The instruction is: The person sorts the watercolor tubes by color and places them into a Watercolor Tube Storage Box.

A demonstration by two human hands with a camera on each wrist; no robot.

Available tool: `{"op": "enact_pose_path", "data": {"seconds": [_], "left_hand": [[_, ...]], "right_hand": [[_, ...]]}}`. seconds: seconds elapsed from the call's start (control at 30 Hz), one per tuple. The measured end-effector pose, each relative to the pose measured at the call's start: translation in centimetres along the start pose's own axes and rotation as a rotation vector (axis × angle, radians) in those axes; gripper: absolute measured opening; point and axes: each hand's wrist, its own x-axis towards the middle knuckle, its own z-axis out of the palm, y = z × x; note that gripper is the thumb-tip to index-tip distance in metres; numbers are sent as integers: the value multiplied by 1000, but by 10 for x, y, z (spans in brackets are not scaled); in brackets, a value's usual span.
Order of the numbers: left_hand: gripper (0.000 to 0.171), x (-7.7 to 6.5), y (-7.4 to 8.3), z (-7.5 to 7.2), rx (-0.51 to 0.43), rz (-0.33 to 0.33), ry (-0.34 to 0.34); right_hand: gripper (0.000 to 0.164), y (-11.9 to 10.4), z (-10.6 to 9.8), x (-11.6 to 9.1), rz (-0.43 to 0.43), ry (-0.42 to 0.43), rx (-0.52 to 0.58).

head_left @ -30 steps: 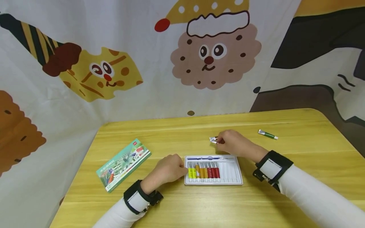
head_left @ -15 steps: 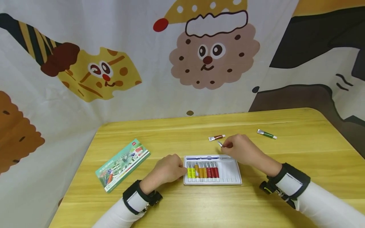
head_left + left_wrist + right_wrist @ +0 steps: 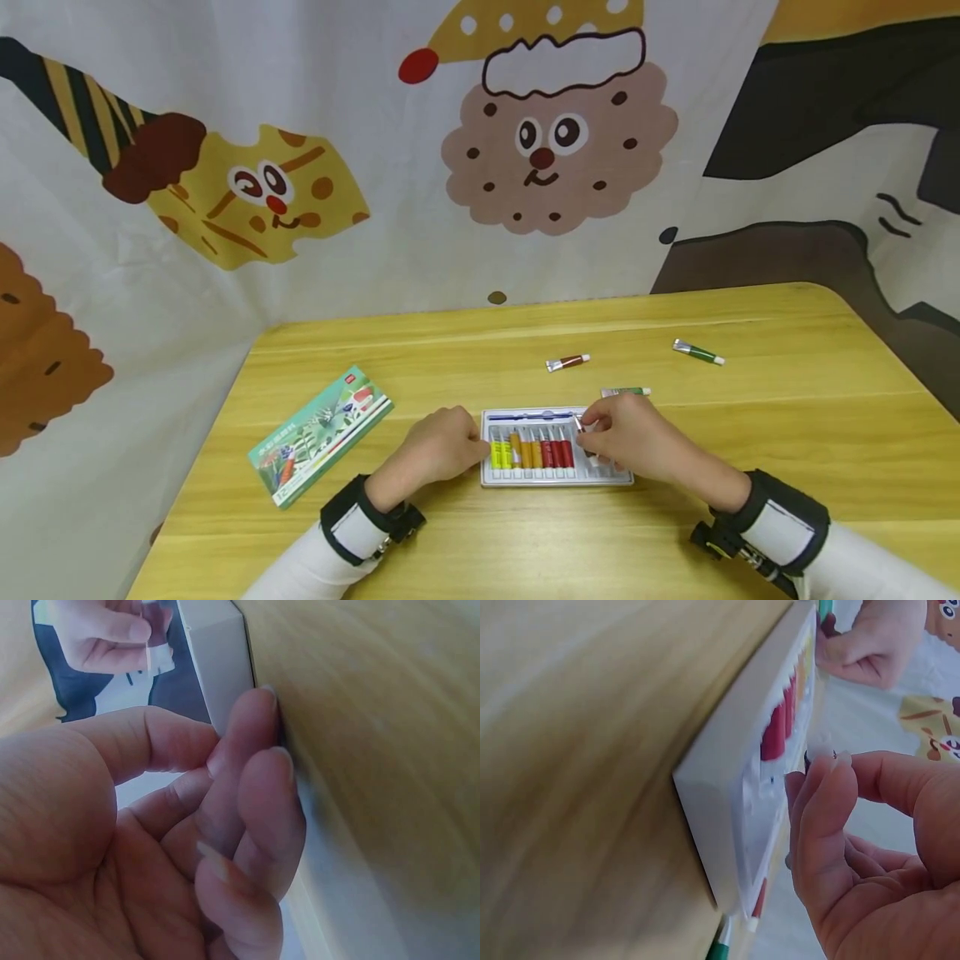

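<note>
A white plastic tray [image 3: 555, 482] lies on the table, holding several yellow, ochre and red paint tubes [image 3: 531, 454] in its left slots. My left hand [image 3: 444, 444] grips the tray's left edge between thumb and fingers; the left wrist view shows the tray's corner [image 3: 217, 664] between them. Over the tray's right slots, my right hand [image 3: 637, 433] pinches a dark reddish-brown paint tube [image 3: 156, 626] with a white cap. The tube stands tilted, its silver end [image 3: 578, 423] pointing away, and fingers hide part of it. A blue paintbrush [image 3: 528, 416] lies along the tray's far side.
Behind the tray lie a brown paint tube [image 3: 570, 362] and a green one [image 3: 699, 352]. Another green tube [image 3: 626, 391] sits just beyond the right hand. A teal paint box [image 3: 321, 437] rests at the left. A printed curtain [image 3: 405, 208] hangs behind the table.
My right hand has come from behind the tray toward me, bringing the reddish-brown tube over the right slots. The brown tube and a green tube behind it are now uncovered. The left hand stays put.
</note>
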Motion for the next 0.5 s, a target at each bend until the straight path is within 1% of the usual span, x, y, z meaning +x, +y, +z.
{"op": "enact_pose_path", "data": {"seconds": [0.2,0.33,0.4,0.5], "left_hand": [[36,0,1,-1,-14,-2,-3],[36,-1,1,-2,-28,0,-1],[36,0,1,-2,-31,-1,-2],[36,0,2,-2,-33,-6,-4]], "right_hand": [[26,3,9,0,-7,0,-13],[24,6,12,3,-21,3,-26],[22,8,13,4,-31,11,-40],[11,11,14,8,-49,20,-74]]}}
